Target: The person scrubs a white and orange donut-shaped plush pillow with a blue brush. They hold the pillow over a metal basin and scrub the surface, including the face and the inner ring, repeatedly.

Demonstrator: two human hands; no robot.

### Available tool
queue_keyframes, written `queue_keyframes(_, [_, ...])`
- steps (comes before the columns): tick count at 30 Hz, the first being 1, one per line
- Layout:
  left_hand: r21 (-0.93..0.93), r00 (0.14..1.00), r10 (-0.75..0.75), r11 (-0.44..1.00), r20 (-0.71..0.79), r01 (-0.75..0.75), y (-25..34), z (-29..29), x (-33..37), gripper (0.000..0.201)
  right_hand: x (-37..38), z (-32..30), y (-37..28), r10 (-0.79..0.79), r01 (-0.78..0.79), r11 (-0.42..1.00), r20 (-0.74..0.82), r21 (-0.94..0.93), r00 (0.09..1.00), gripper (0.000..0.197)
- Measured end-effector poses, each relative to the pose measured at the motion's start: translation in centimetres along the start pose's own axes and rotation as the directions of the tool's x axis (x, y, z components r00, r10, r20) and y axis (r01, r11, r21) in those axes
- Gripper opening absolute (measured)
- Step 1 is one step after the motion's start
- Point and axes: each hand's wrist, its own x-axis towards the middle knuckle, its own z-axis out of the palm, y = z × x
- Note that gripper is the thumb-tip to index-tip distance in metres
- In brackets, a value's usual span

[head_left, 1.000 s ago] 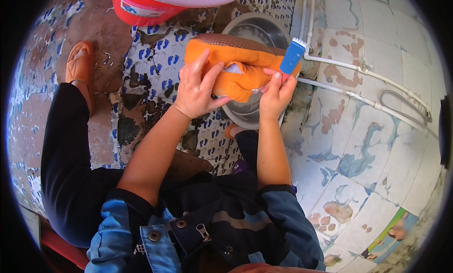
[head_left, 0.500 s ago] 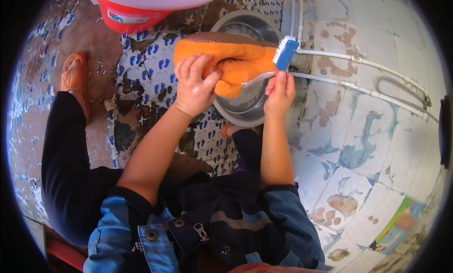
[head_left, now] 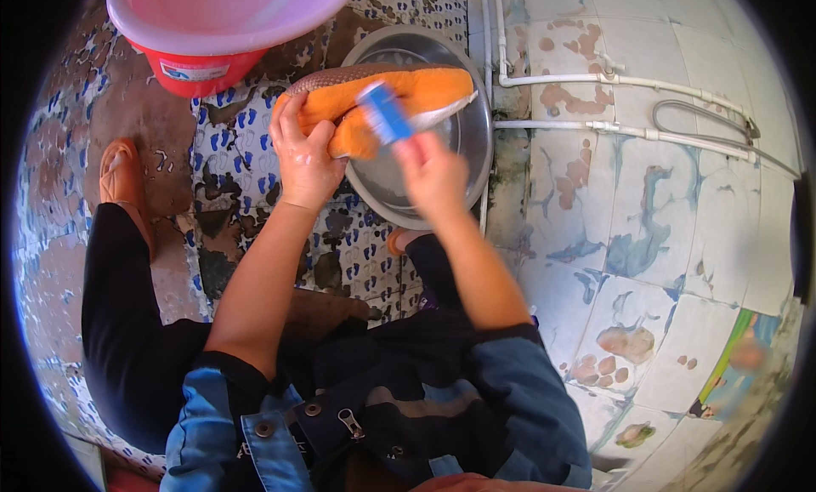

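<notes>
An orange plush slipper (head_left: 429, 88) with a brown textured sole and a whitish edge lies on its side over a grey metal basin (head_left: 374, 191). My left hand (head_left: 304, 162) is closed around the slipper's left end, with wet suds on the skin. In my right hand (head_left: 433, 176) is a blue scrubbing brush (head_left: 385, 113), blurred by motion, over the middle of the slipper. Its white bristles are barely visible, and I cannot tell whether they touch the fabric.
A red bucket (head_left: 201, 75) with a pink basin (head_left: 255, 34) on top stands at the far left. White pipes (head_left: 586, 126) run along the tiled wall at right. My left foot wears an orange shoe (head_left: 127, 182) on the wet, patterned floor.
My right hand has moved the brush left, from the slipper's right end to its middle. The slipper has shifted slightly left in the picture, with my left hand still gripping it.
</notes>
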Motion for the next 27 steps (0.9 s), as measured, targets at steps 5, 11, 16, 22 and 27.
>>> queue_keyframes(5, [-0.03, 1.0, 0.022, 0.999, -0.005, -0.022, 0.7, 0.4, 0.2, 0.023, 4.9, -0.9, 2.4, 0.295, -0.297, 0.955, -0.179, 0.018, 0.939, 0.029])
queue_keyframes(11, [-0.087, 0.995, -0.091, 0.992, -0.037, 0.087, -1.2, -0.2, -0.1, 0.025, 4.1, -0.6, 0.3, 0.127, -0.137, 0.986, -0.109, -0.091, 0.986, 0.03])
queue_keyframes(16, [-0.022, 0.999, -0.046, 0.999, -0.001, 0.046, -0.3, 0.1, -1.0, 0.024, 3.9, 0.5, -2.5, 0.176, -0.169, 0.983, -0.088, 0.077, 0.98, 0.028])
queue_keyframes(22, [-0.083, 0.998, -0.042, 0.996, 0.039, 0.045, 0.1, 0.4, -1.0, 0.024, 6.5, -1.6, 4.4, 0.166, -0.2, 0.955, -0.163, -0.221, 0.973, 0.036])
queue_keyframes(27, [0.035, 0.998, -0.062, 0.998, 0.016, 0.061, -0.6, 1.1, -1.8, 0.023, 2.3, 0.3, -3.8, 0.029, -0.023, 0.999, 0.162, -0.04, 0.986, 0.029])
